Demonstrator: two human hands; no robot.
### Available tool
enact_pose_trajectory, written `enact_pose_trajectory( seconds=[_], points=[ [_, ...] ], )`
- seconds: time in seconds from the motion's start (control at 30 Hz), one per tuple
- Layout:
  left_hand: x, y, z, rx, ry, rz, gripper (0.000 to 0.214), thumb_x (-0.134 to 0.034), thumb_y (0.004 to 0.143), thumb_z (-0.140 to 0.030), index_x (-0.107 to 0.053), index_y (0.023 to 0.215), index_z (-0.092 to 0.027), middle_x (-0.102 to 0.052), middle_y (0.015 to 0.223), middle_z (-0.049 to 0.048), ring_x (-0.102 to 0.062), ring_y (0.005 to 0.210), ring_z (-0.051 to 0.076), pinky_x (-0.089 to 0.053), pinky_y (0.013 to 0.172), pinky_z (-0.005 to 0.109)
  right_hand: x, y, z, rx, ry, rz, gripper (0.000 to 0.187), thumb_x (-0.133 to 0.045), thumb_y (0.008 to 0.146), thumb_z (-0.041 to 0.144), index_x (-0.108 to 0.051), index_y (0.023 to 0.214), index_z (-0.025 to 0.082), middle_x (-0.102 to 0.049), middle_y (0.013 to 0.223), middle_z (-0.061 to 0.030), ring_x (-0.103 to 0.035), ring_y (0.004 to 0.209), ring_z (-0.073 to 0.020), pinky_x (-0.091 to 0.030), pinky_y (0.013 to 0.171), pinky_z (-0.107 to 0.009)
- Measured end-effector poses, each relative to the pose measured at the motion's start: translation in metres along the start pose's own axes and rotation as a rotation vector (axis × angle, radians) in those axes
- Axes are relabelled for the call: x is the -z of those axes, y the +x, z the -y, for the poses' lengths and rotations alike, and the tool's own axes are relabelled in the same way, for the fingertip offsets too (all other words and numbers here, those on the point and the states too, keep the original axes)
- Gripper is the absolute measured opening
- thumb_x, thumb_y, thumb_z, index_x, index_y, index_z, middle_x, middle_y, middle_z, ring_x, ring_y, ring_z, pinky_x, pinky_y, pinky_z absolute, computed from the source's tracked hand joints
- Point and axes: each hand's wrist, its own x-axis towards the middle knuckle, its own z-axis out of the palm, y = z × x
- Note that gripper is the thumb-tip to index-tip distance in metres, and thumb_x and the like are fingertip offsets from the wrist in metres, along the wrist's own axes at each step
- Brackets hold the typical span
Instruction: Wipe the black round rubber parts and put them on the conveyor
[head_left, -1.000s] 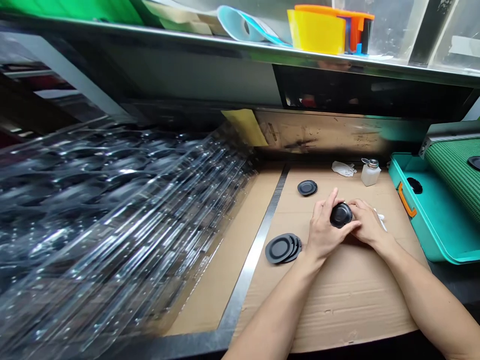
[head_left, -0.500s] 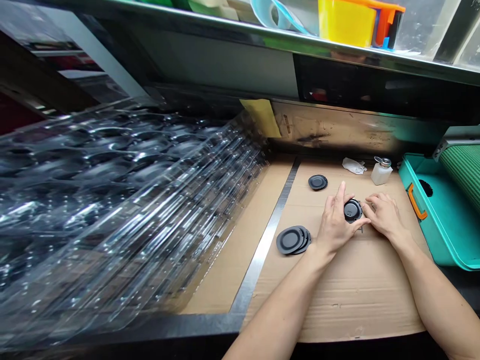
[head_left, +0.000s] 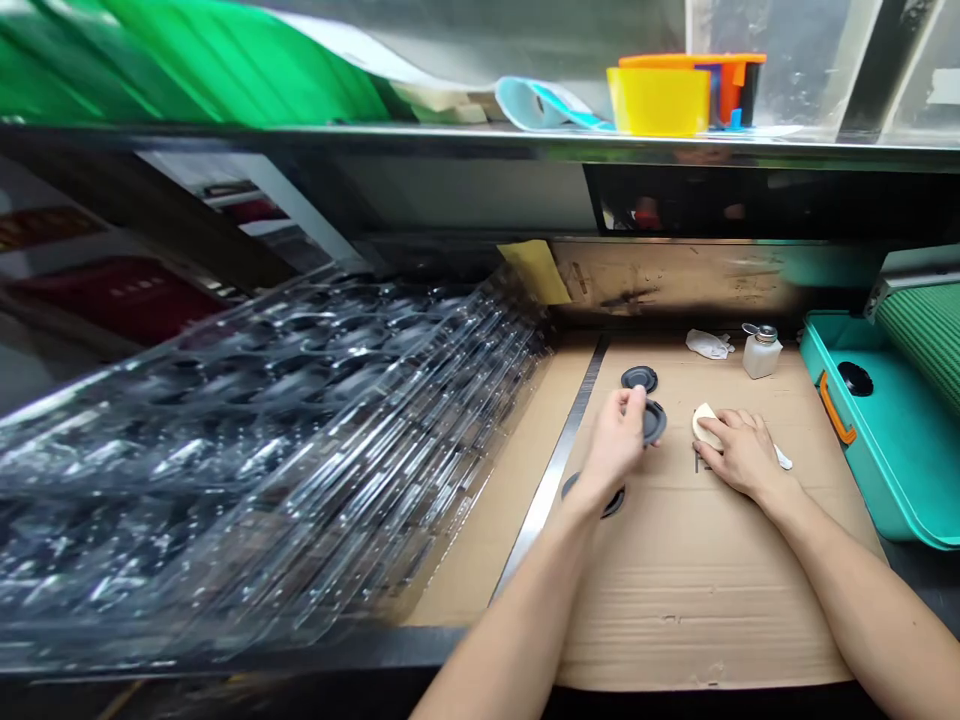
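Observation:
My left hand (head_left: 619, 440) pinches a round black plastic cover (head_left: 654, 424) by its near edge, raised off the cardboard (head_left: 675, 590). Just beyond it another black cover (head_left: 639, 379) lies flat. Partly hidden by my left wrist are more black covers (head_left: 613, 503). My right hand (head_left: 739, 450) rests on the cardboard with its fingers round a small cream-coloured pad (head_left: 705, 425). A white end of something (head_left: 782, 457) sticks out on the right side of that hand; whether it belongs to the pad I cannot tell.
Clear plastic trays (head_left: 360, 440) are stacked high on the left. At the back stand a white pump bottle (head_left: 762, 353) and a crumpled white wipe (head_left: 709, 345). A teal bin (head_left: 900, 480) with a black piece (head_left: 855, 379) inside is at the right. A shelf (head_left: 487, 143) crosses above.
Both hands were together at one black cover. My left hand has moved left with a cover, and my right hand now holds the cream pad. The view has shifted upward.

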Motion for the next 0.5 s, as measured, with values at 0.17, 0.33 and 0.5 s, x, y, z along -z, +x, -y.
enact_pose_trajectory(
  seconds=[0.17, 0.33, 0.5],
  points=[
    [0.032, 0.067, -0.013, 0.011, 0.259, 0.092, 0.024, -0.068, 0.088, -0.034, -0.049, 0.094, -0.019, -0.062, 0.068, -0.0003, -0.06, 0.05, 0.013, -0.039, 0.045, 0.02, -0.001, -0.001, 0.001, -0.005, 0.038, 0.018, 0.031, -0.058, 0.097, 0.044, -0.069, 0.12, 0.026, -0.065, 0.125, -0.0094, -0.054, 0.111, -0.0259, -0.035, 0.094, -0.039],
    [0.029, 0.109, -0.006, -0.003, 0.564, 0.118, 0.022, -0.07, 0.084, -0.033, -0.065, 0.091, -0.013, -0.06, 0.061, 0.0, -0.05, 0.05, 0.011, -0.04, 0.052, 0.025, -0.001, -0.002, 0.003, 0.006, 0.084, 0.006, 0.03, -0.057, 0.097, 0.044, -0.069, 0.117, 0.025, -0.065, 0.125, -0.01, -0.054, 0.111, -0.0269, -0.036, 0.093, -0.04],
    [0.024, 0.127, 0.01, -0.055, 0.762, 0.084, 0.027, -0.075, 0.078, -0.04, -0.069, 0.079, -0.013, -0.067, 0.066, 0.0066, -0.061, 0.074, 0.022, -0.046, 0.069, 0.03, -0.006, -0.001, 0.001, 0.021, 0.088, 0.012, 0.028, -0.058, 0.097, 0.042, -0.07, 0.112, 0.023, -0.067, 0.118, -0.0107, -0.055, 0.109, -0.0274, -0.039, 0.093, -0.042]
  ],
)
